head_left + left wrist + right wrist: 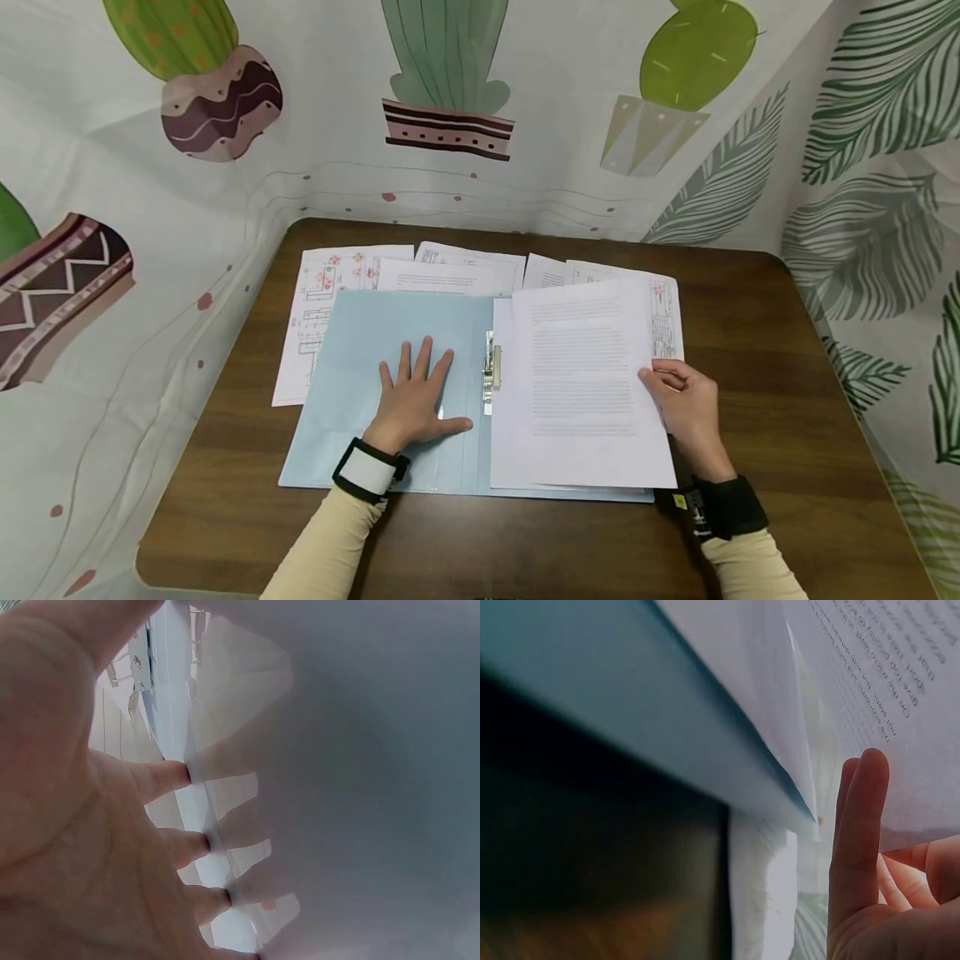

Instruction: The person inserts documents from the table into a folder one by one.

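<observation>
A light blue file folder (360, 333) lies spread on the table, with a metal clip (492, 372) along its spine. My left hand (412, 404) rests flat on the folder's left cover, fingers spread; the left wrist view shows its fingertips (178, 772) against the glossy cover. At the right edge of the printed sheet (577, 367), my right hand (686, 408) pinches the paper between thumb and fingers. In the right wrist view the sheet (922, 780) stands lifted off the papers below, its print showing. More white paper lies under it on the folder's right side.
Behind the folder and partly beneath it lie several loose sheets, among them a drawing with red marks (330, 275) at left and another drawing sheet (663, 308) at right. The brown wooden table (750, 350) ends at a cactus-print cloth (562, 192).
</observation>
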{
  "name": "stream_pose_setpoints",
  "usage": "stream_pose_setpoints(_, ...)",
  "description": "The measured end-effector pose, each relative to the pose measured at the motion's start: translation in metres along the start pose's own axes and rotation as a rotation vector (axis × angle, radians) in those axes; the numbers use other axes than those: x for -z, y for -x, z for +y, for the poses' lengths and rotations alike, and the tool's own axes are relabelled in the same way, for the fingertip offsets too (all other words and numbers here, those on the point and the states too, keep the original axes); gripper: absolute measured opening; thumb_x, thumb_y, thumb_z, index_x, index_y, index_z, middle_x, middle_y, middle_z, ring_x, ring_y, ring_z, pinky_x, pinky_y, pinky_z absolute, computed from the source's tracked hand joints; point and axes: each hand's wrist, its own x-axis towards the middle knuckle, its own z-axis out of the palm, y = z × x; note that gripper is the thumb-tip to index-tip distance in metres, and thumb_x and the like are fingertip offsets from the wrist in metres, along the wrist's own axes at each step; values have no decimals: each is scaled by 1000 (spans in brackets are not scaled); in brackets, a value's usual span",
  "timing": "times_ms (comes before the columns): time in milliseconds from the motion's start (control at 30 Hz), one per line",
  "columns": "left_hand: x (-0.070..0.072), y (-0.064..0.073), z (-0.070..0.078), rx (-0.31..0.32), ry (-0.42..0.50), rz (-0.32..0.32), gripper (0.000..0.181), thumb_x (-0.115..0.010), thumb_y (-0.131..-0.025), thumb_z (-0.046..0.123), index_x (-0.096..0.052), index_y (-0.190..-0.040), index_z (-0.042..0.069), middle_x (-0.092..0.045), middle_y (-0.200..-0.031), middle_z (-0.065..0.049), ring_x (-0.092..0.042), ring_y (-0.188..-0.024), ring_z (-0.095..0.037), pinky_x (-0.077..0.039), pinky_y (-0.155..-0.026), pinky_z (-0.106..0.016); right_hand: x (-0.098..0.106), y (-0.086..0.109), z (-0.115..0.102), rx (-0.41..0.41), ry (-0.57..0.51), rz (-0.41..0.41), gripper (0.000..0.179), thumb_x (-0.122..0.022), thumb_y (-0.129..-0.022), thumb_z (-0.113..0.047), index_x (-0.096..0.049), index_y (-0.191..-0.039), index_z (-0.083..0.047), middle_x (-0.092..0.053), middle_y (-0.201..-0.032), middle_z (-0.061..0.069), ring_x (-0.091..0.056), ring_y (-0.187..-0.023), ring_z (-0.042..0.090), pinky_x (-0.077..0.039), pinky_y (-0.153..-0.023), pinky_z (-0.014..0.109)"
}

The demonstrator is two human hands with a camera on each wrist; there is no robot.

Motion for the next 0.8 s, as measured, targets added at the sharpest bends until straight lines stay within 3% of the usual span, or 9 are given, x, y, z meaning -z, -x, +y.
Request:
stream_pose_setpoints(467,-2,0,-1,-9,17,23,117,-80,-71,72,-35,-161,11,-12,-169,-24,-3,-152,-55,-7,-110,-82,-19,11,6,35,-6,-19,28,-75,-96,-24,-73,-115,-3,-76,-105,15,-71,-84,9,-55,-67,19)
stream_pose_setpoints(800,0,1,0,-5,-3,3,117,-78,-73,74,-33,-162,12,-10,-169,-23,0,-152,-54,-5,-110,-81,-27,13,2,41,48,37,24,-75,-95,-23,-76,-110,-5,-76,-98,12,-67,-87,17,-51,-67,20)
